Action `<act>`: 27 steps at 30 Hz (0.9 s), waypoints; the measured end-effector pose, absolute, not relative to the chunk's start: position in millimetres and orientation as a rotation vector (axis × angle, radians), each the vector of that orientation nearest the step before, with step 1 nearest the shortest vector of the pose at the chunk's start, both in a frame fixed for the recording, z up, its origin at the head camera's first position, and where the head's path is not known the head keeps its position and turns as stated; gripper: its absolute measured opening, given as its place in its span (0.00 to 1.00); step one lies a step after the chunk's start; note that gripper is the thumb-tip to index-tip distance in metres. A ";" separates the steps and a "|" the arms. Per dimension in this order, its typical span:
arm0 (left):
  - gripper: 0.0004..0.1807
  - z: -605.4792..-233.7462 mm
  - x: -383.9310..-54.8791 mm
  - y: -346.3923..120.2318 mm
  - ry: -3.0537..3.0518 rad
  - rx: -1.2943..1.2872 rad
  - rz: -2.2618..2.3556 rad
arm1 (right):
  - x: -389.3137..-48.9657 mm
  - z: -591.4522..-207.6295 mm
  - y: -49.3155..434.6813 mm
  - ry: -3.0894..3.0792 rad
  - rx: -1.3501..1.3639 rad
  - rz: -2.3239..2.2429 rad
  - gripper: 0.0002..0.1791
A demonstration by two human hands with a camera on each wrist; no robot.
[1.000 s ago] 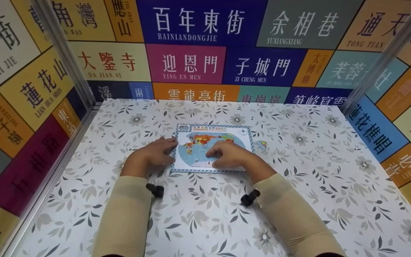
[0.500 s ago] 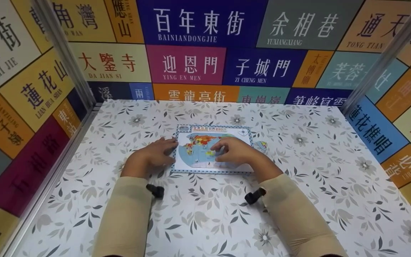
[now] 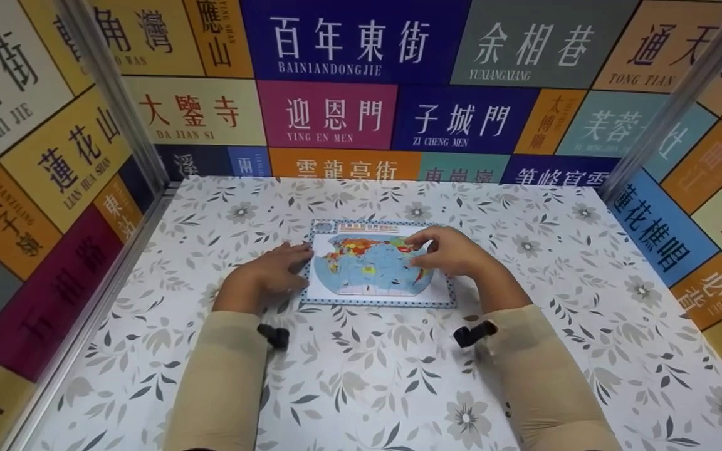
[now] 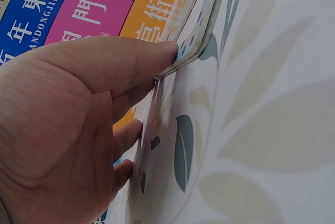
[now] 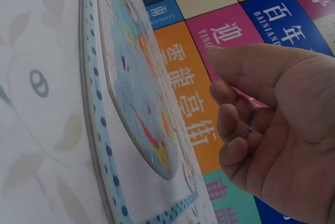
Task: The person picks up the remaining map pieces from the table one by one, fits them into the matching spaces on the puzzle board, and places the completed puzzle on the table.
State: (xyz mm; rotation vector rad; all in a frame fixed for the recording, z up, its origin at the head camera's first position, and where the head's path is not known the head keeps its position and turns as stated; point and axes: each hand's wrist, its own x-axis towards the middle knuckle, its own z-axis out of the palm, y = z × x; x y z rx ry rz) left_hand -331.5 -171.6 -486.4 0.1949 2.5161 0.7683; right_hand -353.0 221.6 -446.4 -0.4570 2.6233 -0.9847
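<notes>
A world map jigsaw puzzle [image 3: 373,269] lies flat on the table, with a blue dotted border around its white frame. Beside its left edge rests my left hand [image 3: 268,274], fingers spread loosely. In the left wrist view, the thumb of that left hand [image 4: 68,109] touches the board's corner [image 4: 196,46], and the other fingers lie along the table. My right hand [image 3: 452,254] hovers over the right part of the map, thumb and forefinger apart. Loosely curled and holding nothing visible, the right hand [image 5: 277,124] shows above the board [image 5: 141,98] in the right wrist view.
The table [image 3: 348,376] has a white cloth with grey leaves and flowers. Panels with colourful street-name signs [image 3: 355,41] stand behind it and at both sides, joined by metal posts [image 3: 126,100]. Each wrist carries a black camera mount [image 3: 474,334].
My right hand has moved from the middle of the map to its right side, uncovering the centre. A small map-coloured piece right of the board is now hidden. The left hand stays put.
</notes>
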 end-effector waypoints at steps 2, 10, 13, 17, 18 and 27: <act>0.42 -487.1 -331.5 -172.5 2.521 0.210 0.771 | -354.9 -445.9 229.1 2.637 -0.413 -0.985 0.28; 0.42 -489.5 -332.8 -172.5 2.537 0.222 0.760 | -358.0 -447.2 258.8 2.666 -0.332 -0.977 0.29; 0.42 -489.5 -333.4 -172.3 2.538 0.221 0.757 | -359.6 -447.2 270.8 2.677 -0.291 -0.993 0.29; 0.41 -489.1 -333.9 -172.3 2.529 0.219 0.763 | -363.3 -448.4 284.1 2.696 -0.216 -1.007 0.29; 0.41 -488.9 -333.8 -172.1 2.526 0.214 0.763 | -364.4 -449.3 286.9 2.698 -0.201 -1.007 0.29; 0.42 -486.5 -332.7 -172.2 2.520 0.225 0.754 | -368.9 -461.4 303.8 2.685 -0.119 -1.025 0.29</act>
